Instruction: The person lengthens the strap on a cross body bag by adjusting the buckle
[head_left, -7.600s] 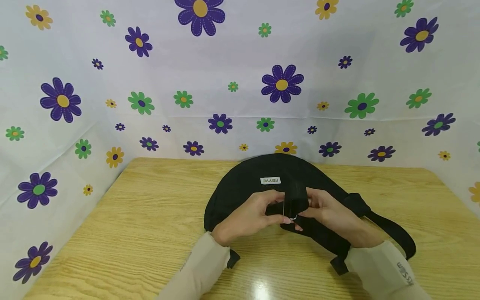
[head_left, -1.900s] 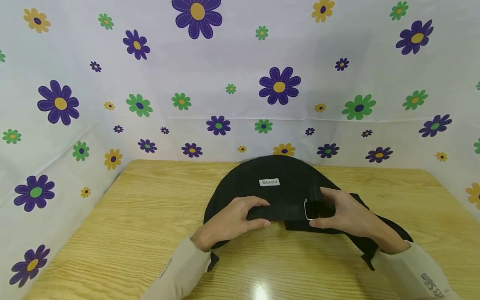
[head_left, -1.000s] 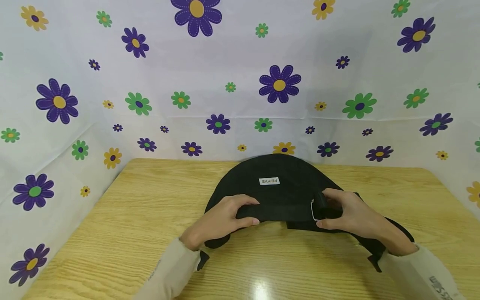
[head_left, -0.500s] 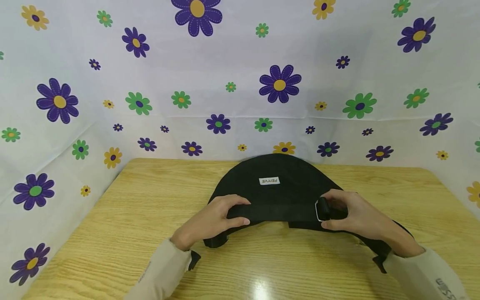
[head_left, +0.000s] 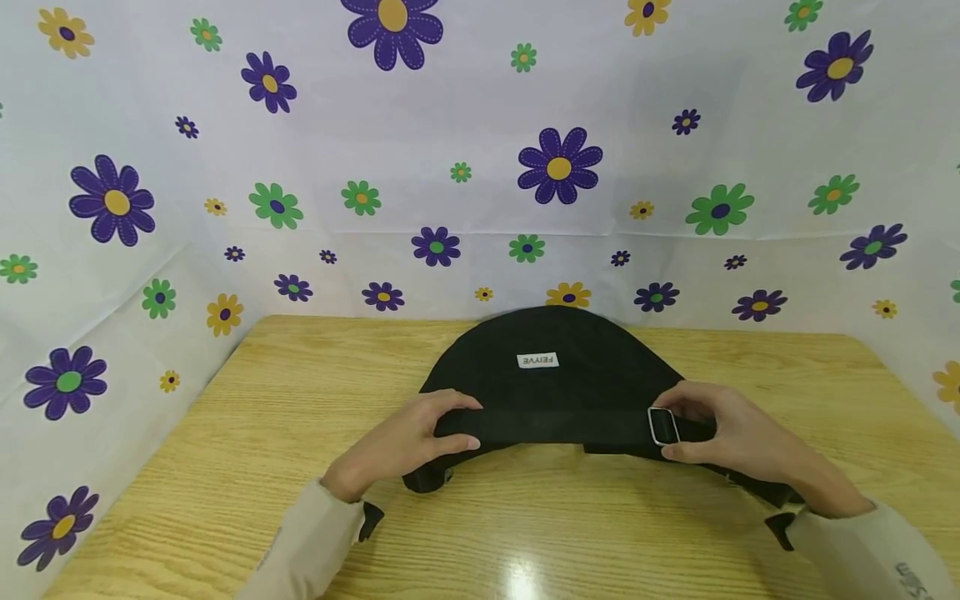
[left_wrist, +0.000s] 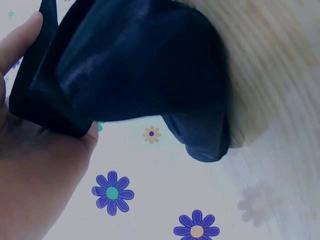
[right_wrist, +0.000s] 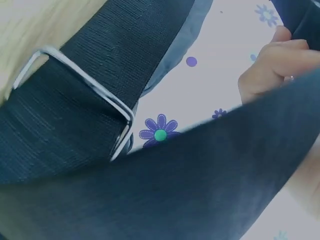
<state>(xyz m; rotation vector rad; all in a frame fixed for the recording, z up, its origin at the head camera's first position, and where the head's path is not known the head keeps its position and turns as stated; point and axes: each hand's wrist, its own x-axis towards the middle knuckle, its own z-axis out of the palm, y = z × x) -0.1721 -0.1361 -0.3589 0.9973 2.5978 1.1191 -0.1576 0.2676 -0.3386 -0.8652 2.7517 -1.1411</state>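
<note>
A black crescent-shaped fabric bag [head_left: 555, 333] with a small white label [head_left: 537, 360] lies at the table's back. Its wide strap [head_left: 555, 426] stretches flat between both hands along the bag's near edge. On the left, my left hand [head_left: 401, 437] holds the strap between thumb and fingers; in the left wrist view the strap [left_wrist: 55, 105] lies folded across that hand's palm. My right hand [head_left: 738, 437] pinches the strap at a silver rectangular metal slider buckle [head_left: 652, 427]. Close up in the right wrist view, ribbed webbing passes through the buckle [right_wrist: 95, 82].
The bag rests on a light wooden table [head_left: 285, 400]. Behind it hangs a white sheet [head_left: 637, 108] printed with purple, green and yellow flowers. Beige sleeves [head_left: 307, 533] cover both forearms, and a dark band end [head_left: 371, 521] shows at the left wrist.
Both hands were close together at the buckle earlier. They have drawn apart, left hand leftward, right hand rightward with the buckle, so a longer flat stretch of strap lies between them.
</note>
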